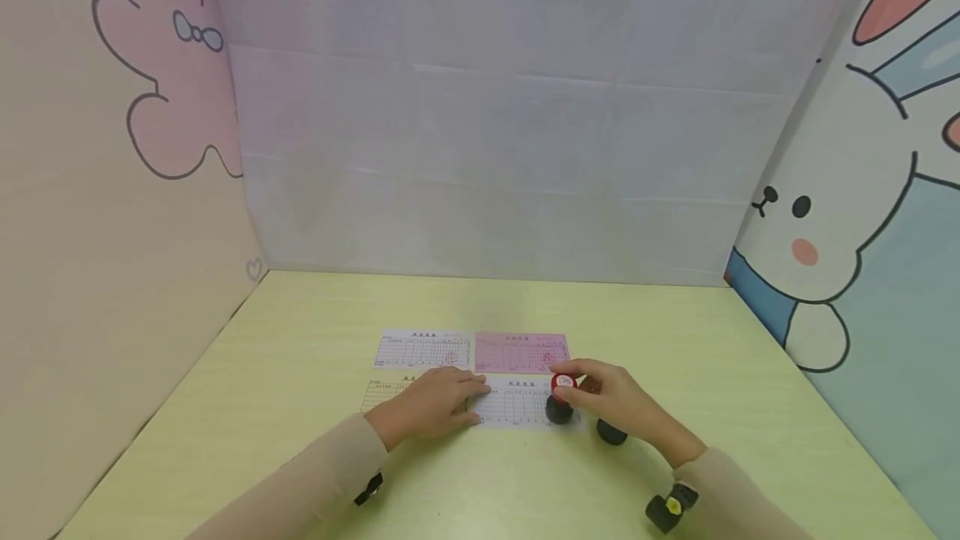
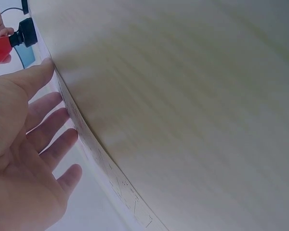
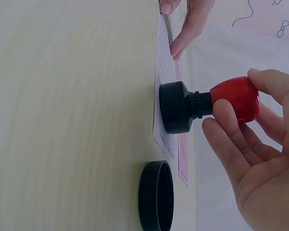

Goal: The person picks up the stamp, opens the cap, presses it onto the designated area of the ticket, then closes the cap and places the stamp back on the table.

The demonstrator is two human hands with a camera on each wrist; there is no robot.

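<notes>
My right hand (image 1: 618,398) grips the red knob of a self-inking stamp (image 3: 175,108), fingers and thumb around it. The stamp's black base stands on the right part of a white printed form (image 1: 517,411). Its round black cap (image 3: 149,199) lies on the table, hollow side up, just right of the form. With fingers extended, my left hand (image 1: 438,400) rests across the left edge of the white form and the right part of a yellowish form (image 1: 381,394). The hand covers much of the yellowish sheet.
Behind these lie another white form (image 1: 408,350) and a pink form (image 1: 510,354), each with a reddish mark at its lower right. The light wooden table (image 1: 300,315) meets a white cloth backdrop (image 1: 487,148) and cartoon-printed side walls.
</notes>
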